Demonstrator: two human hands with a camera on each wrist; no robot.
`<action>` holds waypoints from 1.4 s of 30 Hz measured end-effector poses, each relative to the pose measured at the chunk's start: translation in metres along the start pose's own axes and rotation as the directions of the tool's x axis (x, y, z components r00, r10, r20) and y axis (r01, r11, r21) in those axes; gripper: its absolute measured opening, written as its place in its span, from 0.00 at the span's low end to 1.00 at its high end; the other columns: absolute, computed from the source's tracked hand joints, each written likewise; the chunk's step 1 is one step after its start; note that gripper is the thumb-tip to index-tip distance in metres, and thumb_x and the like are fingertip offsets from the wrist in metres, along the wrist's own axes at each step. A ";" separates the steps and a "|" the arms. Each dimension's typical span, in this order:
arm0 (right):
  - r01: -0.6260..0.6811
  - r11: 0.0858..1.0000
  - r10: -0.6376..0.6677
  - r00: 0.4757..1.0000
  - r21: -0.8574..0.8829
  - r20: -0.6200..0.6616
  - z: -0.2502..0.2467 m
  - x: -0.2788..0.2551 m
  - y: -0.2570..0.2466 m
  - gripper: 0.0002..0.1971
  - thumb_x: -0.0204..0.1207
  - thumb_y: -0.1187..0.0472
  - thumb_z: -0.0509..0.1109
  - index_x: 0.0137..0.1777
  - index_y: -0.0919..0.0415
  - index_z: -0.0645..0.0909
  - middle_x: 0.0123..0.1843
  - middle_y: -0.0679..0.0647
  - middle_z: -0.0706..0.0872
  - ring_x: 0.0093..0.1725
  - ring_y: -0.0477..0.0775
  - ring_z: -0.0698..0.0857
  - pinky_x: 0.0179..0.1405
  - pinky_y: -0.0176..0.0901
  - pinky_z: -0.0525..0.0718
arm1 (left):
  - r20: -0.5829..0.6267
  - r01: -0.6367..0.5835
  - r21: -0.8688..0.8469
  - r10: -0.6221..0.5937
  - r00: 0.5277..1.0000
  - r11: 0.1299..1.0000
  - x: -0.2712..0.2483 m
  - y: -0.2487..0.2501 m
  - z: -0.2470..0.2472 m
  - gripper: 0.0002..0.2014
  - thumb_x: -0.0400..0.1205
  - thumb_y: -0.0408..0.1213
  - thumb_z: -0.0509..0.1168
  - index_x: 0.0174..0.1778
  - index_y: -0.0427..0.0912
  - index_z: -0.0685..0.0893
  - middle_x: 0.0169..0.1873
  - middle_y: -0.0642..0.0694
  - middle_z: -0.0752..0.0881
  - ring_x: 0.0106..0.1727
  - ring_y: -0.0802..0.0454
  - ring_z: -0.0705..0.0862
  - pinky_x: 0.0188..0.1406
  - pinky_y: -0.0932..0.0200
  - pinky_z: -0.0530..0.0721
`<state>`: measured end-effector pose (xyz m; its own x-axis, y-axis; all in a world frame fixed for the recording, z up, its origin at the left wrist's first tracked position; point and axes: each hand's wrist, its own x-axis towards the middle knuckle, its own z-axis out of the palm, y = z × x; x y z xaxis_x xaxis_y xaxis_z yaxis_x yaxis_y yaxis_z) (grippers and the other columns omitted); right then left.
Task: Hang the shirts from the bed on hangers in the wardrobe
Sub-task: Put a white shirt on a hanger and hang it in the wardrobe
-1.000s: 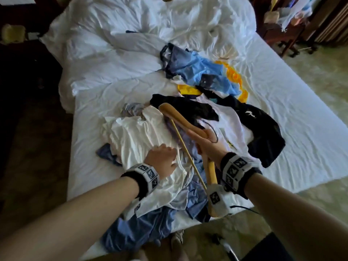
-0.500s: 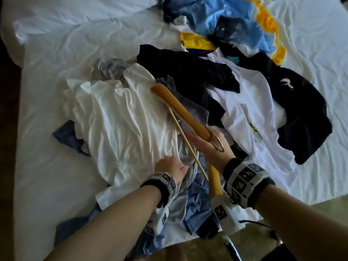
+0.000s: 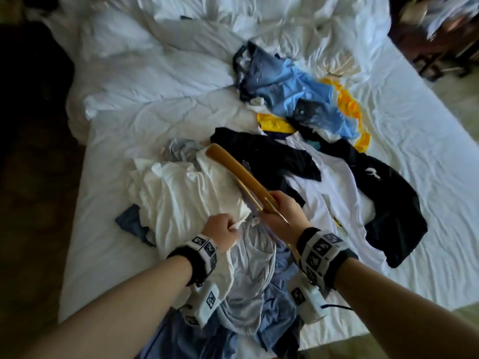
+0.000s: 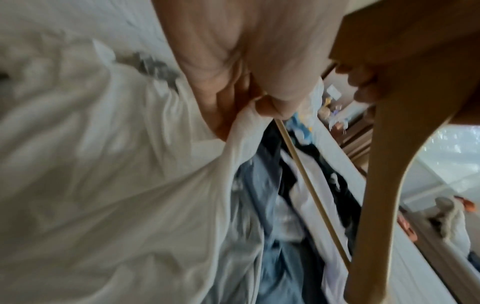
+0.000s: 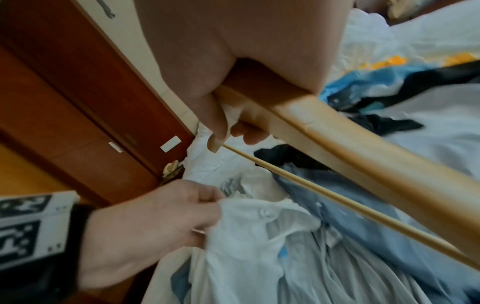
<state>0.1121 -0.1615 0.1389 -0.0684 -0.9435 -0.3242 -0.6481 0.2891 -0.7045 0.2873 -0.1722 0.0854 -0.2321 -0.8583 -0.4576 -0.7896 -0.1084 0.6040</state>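
Observation:
A heap of shirts lies on the white bed [image 3: 145,130]. A crumpled white shirt [image 3: 181,198] tops the near part of the heap. My left hand [image 3: 224,230] pinches a fold of its fabric [image 4: 241,125] near the heap's middle. My right hand [image 3: 281,212] grips a wooden hanger [image 3: 238,172] at its middle, by the metal hook, just right of the left hand. The hanger's arm and thin bar [image 5: 337,207] slant over the clothes. Grey and blue shirts [image 3: 261,283] lie under my wrists.
Black [image 3: 388,203], white [image 3: 334,182], light blue [image 3: 290,92] and yellow [image 3: 347,99] garments spread across the bed's middle and right. Rumpled white bedding [image 3: 168,53] fills the far side. Dark wooden furniture [image 3: 435,35] stands at the far right; dark floor lies left.
My left hand has closed from resting on the white shirt to pinching a fold of it. The right hand has shifted its hold on the hanger, its fingers now wrapped round the middle.

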 end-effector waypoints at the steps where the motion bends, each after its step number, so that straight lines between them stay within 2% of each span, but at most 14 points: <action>1: 0.027 0.999 -0.027 1.000 -0.030 -0.007 -0.009 0.000 -0.019 0.17 0.74 0.58 0.75 0.62 0.54 0.80 0.44 0.47 0.84 0.46 0.50 0.84 0.43 0.38 0.74 | -0.024 -0.009 -0.017 0.008 1.000 1.000 -0.004 0.007 -0.025 0.10 0.78 0.31 0.64 0.31 0.41 0.74 0.30 0.44 0.77 0.36 0.46 0.75 0.37 0.57 0.71; 8: 0.279 0.960 -0.280 0.957 -0.025 -0.070 -0.062 0.002 -0.166 0.32 0.68 0.53 0.84 0.67 0.60 0.74 0.52 0.52 0.86 0.53 0.57 0.85 0.51 0.47 0.81 | -0.151 -0.218 -0.146 0.197 0.969 0.965 -0.065 0.090 -0.212 0.13 0.79 0.41 0.69 0.28 0.49 0.82 0.25 0.51 0.82 0.30 0.57 0.80 0.33 0.62 0.79; 12: 0.362 0.932 -0.359 0.926 0.006 -0.119 -0.089 -0.005 -0.248 0.34 0.65 0.49 0.84 0.67 0.57 0.75 0.53 0.52 0.86 0.53 0.55 0.85 0.54 0.51 0.84 | -0.290 -0.324 -0.137 0.274 0.917 0.936 -0.114 0.147 -0.305 0.11 0.80 0.26 0.64 0.36 0.43 0.86 0.29 0.49 0.83 0.33 0.58 0.79 0.34 0.68 0.78; 18: 0.520 0.852 -0.518 0.828 -0.054 -0.215 -0.140 -0.017 -0.342 0.26 0.71 0.57 0.79 0.67 0.61 0.76 0.53 0.57 0.87 0.53 0.60 0.85 0.50 0.47 0.81 | -0.485 -0.453 0.065 0.425 0.764 0.889 -0.167 0.200 -0.393 0.14 0.78 0.22 0.60 0.38 0.44 0.86 0.31 0.52 0.85 0.31 0.66 0.80 0.34 0.71 0.74; 22: 0.516 0.831 -0.547 0.825 -0.208 -0.140 -0.180 -0.028 -0.378 0.24 0.70 0.60 0.79 0.65 0.61 0.77 0.50 0.54 0.83 0.47 0.55 0.80 0.35 0.38 0.72 | -0.540 -0.457 0.311 0.551 0.636 0.833 -0.198 0.212 -0.437 0.19 0.73 0.19 0.56 0.34 0.49 0.82 0.31 0.53 0.81 0.30 0.63 0.77 0.32 0.68 0.72; 24: 0.473 0.826 -0.527 0.841 -0.307 -0.121 -0.192 -0.029 -0.378 0.24 0.71 0.60 0.77 0.67 0.61 0.77 0.52 0.55 0.82 0.48 0.56 0.80 0.41 0.39 0.76 | -0.537 -0.411 0.432 0.595 0.598 0.803 -0.213 0.217 -0.456 0.20 0.70 0.18 0.55 0.29 0.49 0.82 0.28 0.52 0.82 0.30 0.57 0.79 0.34 0.64 0.76; 28: 0.369 0.815 -0.453 0.886 -0.446 -0.095 -0.214 -0.037 -0.368 0.20 0.72 0.61 0.73 0.64 0.62 0.78 0.56 0.60 0.84 0.55 0.62 0.83 0.50 0.46 0.82 | -0.488 -0.173 0.632 0.562 0.668 0.755 -0.231 0.213 -0.481 0.21 0.72 0.18 0.60 0.24 0.49 0.84 0.41 0.47 0.86 0.45 0.46 0.85 0.48 0.54 0.83; 30: 0.320 0.857 -0.394 0.912 -0.405 -0.114 -0.226 -0.044 -0.365 0.15 0.71 0.60 0.75 0.56 0.61 0.80 0.50 0.57 0.83 0.48 0.60 0.82 0.42 0.43 0.79 | -0.455 -0.007 0.711 0.468 0.758 0.703 -0.235 0.205 -0.481 0.22 0.76 0.21 0.60 0.42 0.55 0.90 0.56 0.48 0.82 0.57 0.44 0.84 0.56 0.52 0.81; 32: 0.315 0.885 -0.376 0.918 -0.342 -0.128 -0.238 -0.052 -0.364 0.15 0.64 0.55 0.76 0.49 0.60 0.81 0.45 0.56 0.83 0.46 0.59 0.83 0.41 0.44 0.79 | -0.384 0.112 0.800 0.358 0.851 0.590 -0.233 0.197 -0.475 0.29 0.78 0.24 0.59 0.65 0.64 0.83 0.68 0.51 0.76 0.69 0.46 0.78 0.60 0.53 0.78; 34: 0.336 0.904 -0.379 0.916 -0.264 -0.131 -0.248 -0.056 -0.364 0.18 0.60 0.54 0.75 0.49 0.62 0.84 0.42 0.56 0.85 0.45 0.59 0.85 0.44 0.47 0.82 | -0.306 0.107 0.835 0.295 0.905 0.540 -0.228 0.192 -0.468 0.35 0.78 0.26 0.60 0.77 0.64 0.71 0.73 0.53 0.71 0.76 0.49 0.71 0.64 0.53 0.77; 36: 0.352 0.908 -0.384 0.916 -0.228 -0.115 -0.253 -0.066 -0.365 0.14 0.66 0.61 0.74 0.52 0.64 0.84 0.38 0.53 0.83 0.41 0.55 0.82 0.40 0.44 0.79 | -0.254 0.071 0.820 0.250 0.934 0.568 -0.220 0.191 -0.462 0.37 0.77 0.29 0.63 0.82 0.59 0.64 0.77 0.52 0.68 0.79 0.50 0.67 0.69 0.53 0.76; 38: 0.371 0.910 -0.393 0.914 -0.185 -0.104 -0.256 -0.069 -0.362 0.19 0.60 0.57 0.74 0.52 0.64 0.84 0.34 0.51 0.79 0.37 0.52 0.79 0.37 0.45 0.77 | -0.214 0.052 0.798 0.201 0.956 0.600 -0.215 0.193 -0.455 0.42 0.75 0.31 0.67 0.84 0.55 0.58 0.79 0.49 0.67 0.78 0.49 0.69 0.70 0.54 0.77; 40: 0.374 0.921 -0.386 0.913 -0.109 -0.132 -0.260 -0.074 -0.357 0.21 0.51 0.51 0.72 0.45 0.59 0.84 0.33 0.51 0.81 0.39 0.53 0.80 0.41 0.48 0.81 | -0.202 0.025 0.769 0.206 0.958 0.639 -0.217 0.201 -0.450 0.44 0.75 0.31 0.67 0.85 0.56 0.55 0.75 0.48 0.72 0.70 0.48 0.76 0.60 0.58 0.82; 42: 0.401 0.916 -0.398 0.903 -0.020 -0.163 -0.264 -0.082 -0.353 0.09 0.65 0.59 0.76 0.45 0.52 0.84 0.33 0.49 0.82 0.36 0.48 0.81 0.38 0.36 0.80 | -0.237 -0.003 0.734 0.261 0.936 0.679 -0.220 0.209 -0.447 0.41 0.76 0.30 0.64 0.84 0.58 0.58 0.71 0.46 0.77 0.66 0.46 0.79 0.53 0.61 0.79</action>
<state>0.1465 -0.2286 0.5812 0.0728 -0.9932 0.0908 -0.6361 -0.1164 -0.7627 0.4270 -0.2300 0.6039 -0.2886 -0.9504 -0.1161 -0.9523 0.2975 -0.0678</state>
